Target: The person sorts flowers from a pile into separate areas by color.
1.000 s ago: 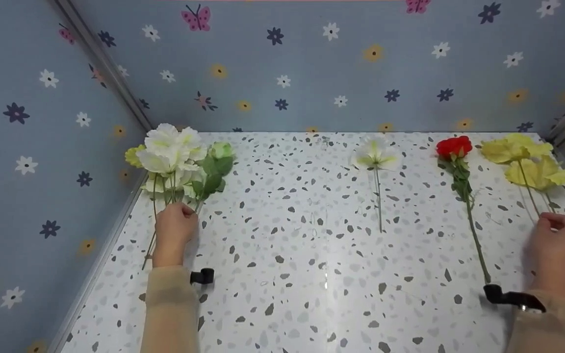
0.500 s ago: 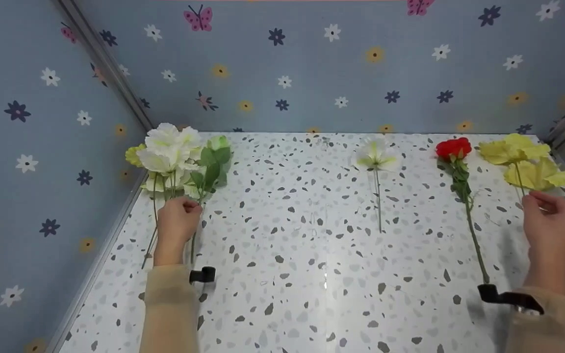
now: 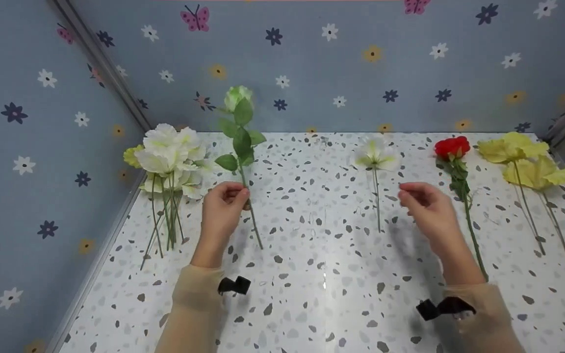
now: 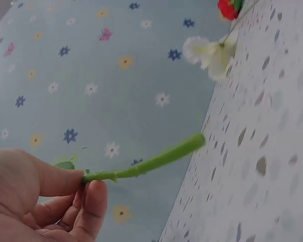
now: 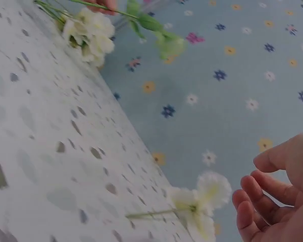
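Observation:
My left hand (image 3: 219, 211) pinches the stem of a pale green rose (image 3: 238, 99) between thumb and fingers. The rose stands nearly upright, its bloom against the back wall and leaves just above the grip. In the left wrist view, the cut lower end of its green stem (image 4: 159, 159) sticks out past the fingertips. Nothing is in my right hand (image 3: 429, 208); its fingers are loosely bent, with a gap to the thumb in the right wrist view. Closest to that hand is a single white flower (image 3: 375, 158) lying on the speckled table (image 3: 312, 274).
A bunch of white and yellowish flowers (image 3: 167, 154) lies at the left, stems toward the front. On the right are a red rose (image 3: 452, 147) and two yellow flowers (image 3: 513, 147). Patterned blue walls (image 3: 302, 63) bound the table at back and sides.
The left hand has lifted the green rose out of the left bunch and moved it rightward. The right hand has left the yellow flowers, which lie on the table, and moved left.

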Action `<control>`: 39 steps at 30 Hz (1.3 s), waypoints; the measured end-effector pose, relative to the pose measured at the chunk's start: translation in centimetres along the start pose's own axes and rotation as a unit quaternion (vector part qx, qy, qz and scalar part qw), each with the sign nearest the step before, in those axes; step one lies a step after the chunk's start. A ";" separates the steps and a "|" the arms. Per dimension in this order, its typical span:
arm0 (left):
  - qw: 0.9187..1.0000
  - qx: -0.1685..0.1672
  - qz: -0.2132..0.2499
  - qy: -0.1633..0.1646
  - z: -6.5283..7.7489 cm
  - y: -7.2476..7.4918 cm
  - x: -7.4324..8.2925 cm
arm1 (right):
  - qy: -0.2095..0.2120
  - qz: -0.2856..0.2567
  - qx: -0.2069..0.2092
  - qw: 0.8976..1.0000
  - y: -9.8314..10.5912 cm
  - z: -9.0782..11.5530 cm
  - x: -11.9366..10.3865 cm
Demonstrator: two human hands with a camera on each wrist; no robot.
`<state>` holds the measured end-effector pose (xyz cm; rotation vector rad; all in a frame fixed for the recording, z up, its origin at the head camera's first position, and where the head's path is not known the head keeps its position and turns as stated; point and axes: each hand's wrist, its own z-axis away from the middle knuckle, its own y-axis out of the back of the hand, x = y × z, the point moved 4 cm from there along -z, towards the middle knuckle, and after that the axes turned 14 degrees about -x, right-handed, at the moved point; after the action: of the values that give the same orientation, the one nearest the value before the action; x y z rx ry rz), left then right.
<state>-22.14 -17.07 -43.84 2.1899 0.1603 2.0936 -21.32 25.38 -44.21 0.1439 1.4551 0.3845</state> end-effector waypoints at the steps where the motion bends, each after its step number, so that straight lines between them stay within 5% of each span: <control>1: 1.000 -0.010 0.019 -0.009 0.1 -0.9 0.2 | 0.016 0.002 -0.018 1.000 -1.3 -0.1 -0.2; 9: 0.990 -0.102 0.089 -0.044 1.6 -6.7 1.1 | 0.059 0.011 -0.130 0.990 -9.9 1.2 -1.3; 16: 0.977 -0.168 0.110 -0.070 2.7 -9.4 1.4 | 0.099 0.004 -0.219 0.971 -14.3 2.8 -1.6; 22: 0.975 -0.189 0.096 -0.066 3.1 -10.5 1.2 | 0.098 -0.036 -0.233 0.967 -15.6 3.2 -1.0; 29: 0.976 -0.191 0.082 -0.063 3.2 -10.6 1.4 | 0.105 -0.030 -0.223 0.969 -15.7 3.3 -1.2; 39: 0.976 -0.186 0.096 -0.054 3.2 -10.5 1.4 | 0.141 0.012 -0.249 0.958 -16.1 3.6 -1.6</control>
<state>-18.91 -6.48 -44.22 2.1468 -0.4337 1.8933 -15.17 10.37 -47.49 -0.3121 1.5894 0.8035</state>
